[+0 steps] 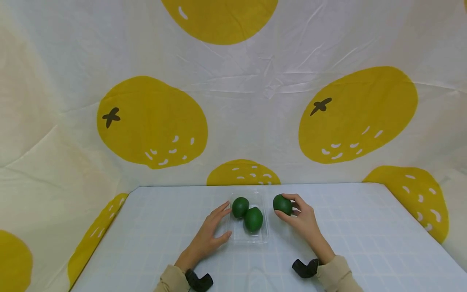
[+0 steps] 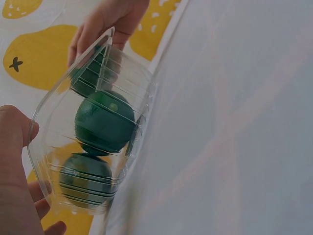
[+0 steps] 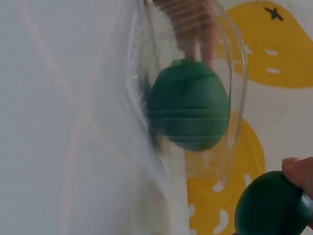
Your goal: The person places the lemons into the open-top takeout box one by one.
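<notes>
A clear plastic container (image 1: 238, 237) stands on the table with two dark green limes inside, a rear-left lime (image 1: 240, 207) and a front-right lime (image 1: 253, 219). My left hand (image 1: 209, 233) is at the container's left side, thumb and fingers spread apart, fingertips right at its rim; it holds nothing. To the right of the container, my right hand (image 1: 303, 219) pinches a third lime (image 1: 282, 205) between thumb and fingers. In the right wrist view that held lime (image 3: 271, 205) shows at the lower right, outside the container wall.
The table (image 1: 138, 243) has a pale checked cover. Behind it hangs a white cloth (image 1: 251, 121) printed with large yellow fruit. Black wrist cameras, such as the left one (image 1: 200, 282) and the right one (image 1: 305, 268), sit by the beige sleeves.
</notes>
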The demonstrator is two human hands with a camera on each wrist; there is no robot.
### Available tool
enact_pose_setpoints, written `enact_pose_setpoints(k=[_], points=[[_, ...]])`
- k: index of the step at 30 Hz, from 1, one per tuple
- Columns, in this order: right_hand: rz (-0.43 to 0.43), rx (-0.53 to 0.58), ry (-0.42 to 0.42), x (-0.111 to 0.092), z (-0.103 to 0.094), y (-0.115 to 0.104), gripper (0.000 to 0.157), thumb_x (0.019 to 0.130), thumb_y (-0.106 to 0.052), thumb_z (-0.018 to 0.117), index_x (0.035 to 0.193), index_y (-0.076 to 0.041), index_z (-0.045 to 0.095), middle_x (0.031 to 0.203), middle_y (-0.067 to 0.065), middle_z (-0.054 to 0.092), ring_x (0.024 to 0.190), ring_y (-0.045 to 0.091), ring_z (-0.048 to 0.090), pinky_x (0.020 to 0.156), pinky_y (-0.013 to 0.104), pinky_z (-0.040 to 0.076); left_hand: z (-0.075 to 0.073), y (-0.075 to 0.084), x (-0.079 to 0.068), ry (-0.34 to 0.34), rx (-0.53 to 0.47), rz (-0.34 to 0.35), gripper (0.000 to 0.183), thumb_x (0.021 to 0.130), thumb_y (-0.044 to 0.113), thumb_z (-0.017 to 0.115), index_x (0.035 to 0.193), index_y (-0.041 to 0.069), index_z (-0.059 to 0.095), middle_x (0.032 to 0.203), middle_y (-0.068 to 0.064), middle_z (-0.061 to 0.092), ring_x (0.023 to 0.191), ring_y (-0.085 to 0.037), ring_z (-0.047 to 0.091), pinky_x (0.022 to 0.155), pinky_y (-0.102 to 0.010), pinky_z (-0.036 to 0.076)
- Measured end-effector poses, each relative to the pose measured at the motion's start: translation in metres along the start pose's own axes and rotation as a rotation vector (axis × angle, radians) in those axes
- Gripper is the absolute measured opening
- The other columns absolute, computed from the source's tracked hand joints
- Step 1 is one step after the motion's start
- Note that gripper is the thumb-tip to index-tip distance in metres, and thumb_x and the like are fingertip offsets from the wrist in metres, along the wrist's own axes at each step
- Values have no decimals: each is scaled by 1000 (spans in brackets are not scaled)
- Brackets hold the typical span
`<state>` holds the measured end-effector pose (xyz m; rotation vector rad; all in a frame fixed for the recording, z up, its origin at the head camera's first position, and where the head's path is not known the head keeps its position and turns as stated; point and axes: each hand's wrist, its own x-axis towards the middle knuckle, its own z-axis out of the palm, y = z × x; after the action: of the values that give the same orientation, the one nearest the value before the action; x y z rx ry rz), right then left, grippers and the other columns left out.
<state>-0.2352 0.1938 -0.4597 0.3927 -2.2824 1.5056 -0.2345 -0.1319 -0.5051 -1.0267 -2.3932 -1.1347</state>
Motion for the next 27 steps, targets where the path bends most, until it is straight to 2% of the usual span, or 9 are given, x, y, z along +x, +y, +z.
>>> enact_pose_setpoints(k=[5,9,12,15,20,25,27], points=[[-37,46,-42,5,22,-23,51,78,-6,84,124,-5,62,123,13,64,99,31,63,76,29,57,2,-1,0,20,19,38,61,90,22,68,145,5,47,157,-14,35,143,-31,35,108,-57,34],[-54,84,-82,4,36,-55,49,78,-1,82,122,2,61,123,19,64,98,36,62,76,36,58,3,-4,0,38,30,74,60,91,21,67,144,3,48,155,-17,37,141,-33,37,108,-55,36],[-99,89,-116,2,45,-72,48,78,1,81,121,5,60,124,22,63,99,37,62,77,38,58,3,-4,1,42,34,84,59,92,22,67,143,2,48,155,-18,37,140,-33,37,106,-56,37],[-166,62,-143,0,56,-69,50,78,-1,82,123,2,61,128,19,62,102,34,63,77,38,57,2,-3,1,35,26,75,60,92,23,67,144,3,47,155,-17,36,142,-32,36,106,-57,37],[-285,3,-185,-3,72,-45,53,79,-11,84,126,-8,61,131,13,61,111,28,62,84,39,55,-1,0,1,15,16,41,62,91,23,68,146,5,46,157,-16,35,143,-30,34,107,-59,35],[-339,-68,-230,-7,81,-40,54,77,-16,86,126,-12,62,132,11,61,121,29,58,91,50,52,1,-2,0,22,21,50,61,91,22,68,146,6,46,157,-15,35,142,-31,35,106,-59,36],[-346,-111,-243,-10,84,-41,54,76,-18,87,125,-13,63,131,9,62,120,27,58,92,51,49,2,-3,0,29,19,60,61,91,22,68,146,5,46,156,-15,35,142,-32,36,105,-60,37]])
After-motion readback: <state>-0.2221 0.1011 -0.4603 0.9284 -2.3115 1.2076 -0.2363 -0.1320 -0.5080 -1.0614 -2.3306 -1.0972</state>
